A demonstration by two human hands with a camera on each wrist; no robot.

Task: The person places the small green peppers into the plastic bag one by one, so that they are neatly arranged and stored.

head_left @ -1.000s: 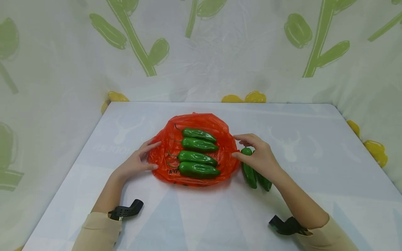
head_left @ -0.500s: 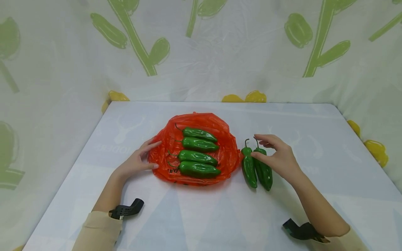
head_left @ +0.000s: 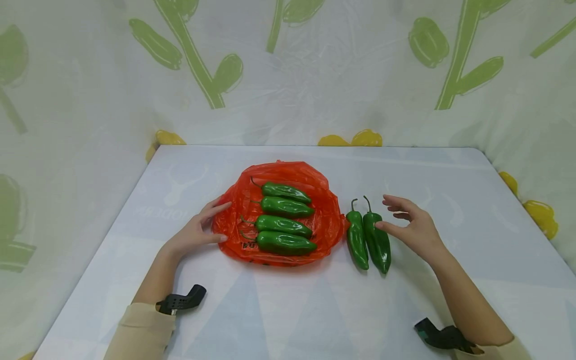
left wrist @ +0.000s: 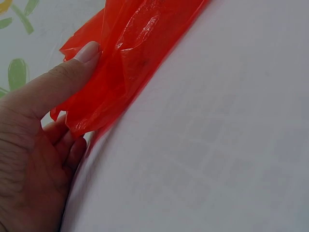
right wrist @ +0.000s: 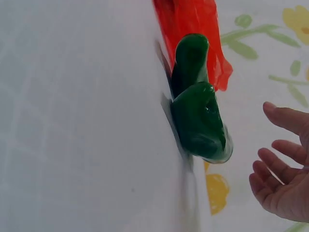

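Observation:
Green peppers (head_left: 285, 243), several of them, lie in a row on a red plastic bag (head_left: 332, 225) at the middle of the table. My left hand (head_left: 193, 232) rests against the bag's left side, thumb and fingers spread apart; in the left wrist view its thumb (left wrist: 72, 75) touches the crinkled film. Right of the bag, two more green peppers (head_left: 377, 242) lie side by side with stems pointing away. Just right of them hovers my right hand (head_left: 416, 230), fingers loosely bent and holding nothing. The right wrist view shows a gap between this hand and the nearer pepper (right wrist: 198, 118).
The white table (head_left: 288, 315) has a pale blue pattern. Behind it hangs a curtain (head_left: 342, 75) printed with green leaves and yellow flowers. A black wrist camera (head_left: 182, 300) sits on the left forearm, and another wrist camera (head_left: 443, 336) on the right.
My right hand has moved off the bag's right edge and over to the right, past the two loose peppers, uncovering them. The left hand and the bag look unmoved.

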